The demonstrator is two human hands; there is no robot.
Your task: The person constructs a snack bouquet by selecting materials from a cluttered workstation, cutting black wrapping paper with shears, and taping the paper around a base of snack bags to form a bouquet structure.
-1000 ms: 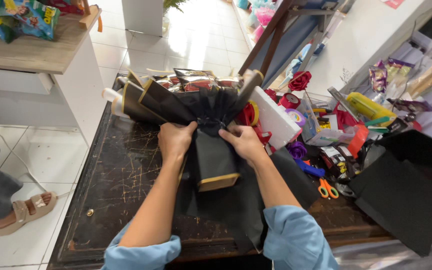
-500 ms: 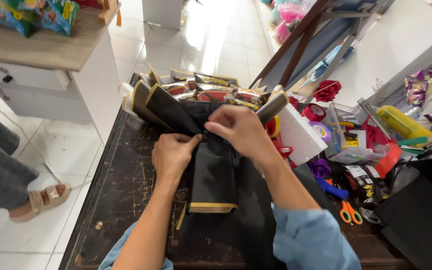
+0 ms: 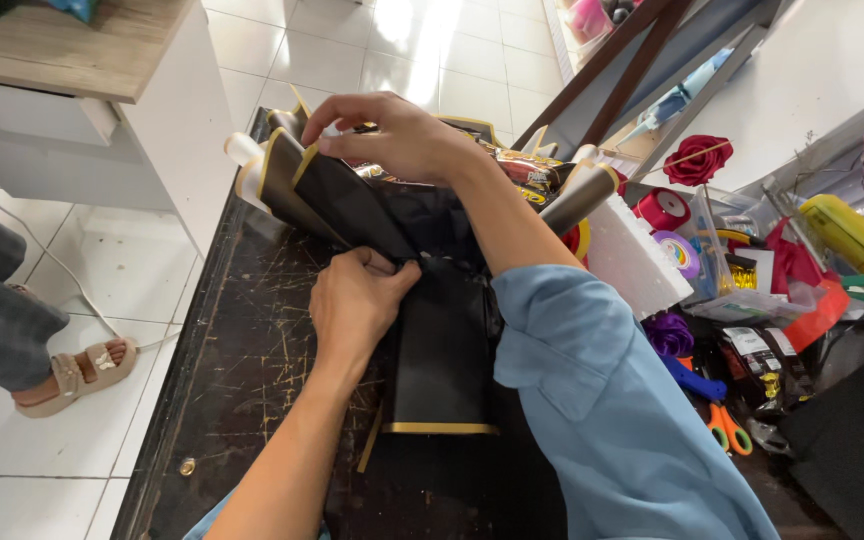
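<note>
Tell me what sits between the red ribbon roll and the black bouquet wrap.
In the head view, a white foam block lies between the red ribbon roll and the black bouquet wrap, beside the wrap's gold-edged right corner.

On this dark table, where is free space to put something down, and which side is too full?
The scratched table is bare between its left edge and the left hand, which grips the black wrapping. The right hand holds the wrapping's top. The right side is crowded: foam block, ribbon rolls, scissors.

red-brown snack packets point(image 3: 537, 175) (inside bouquet), table's far end
</note>
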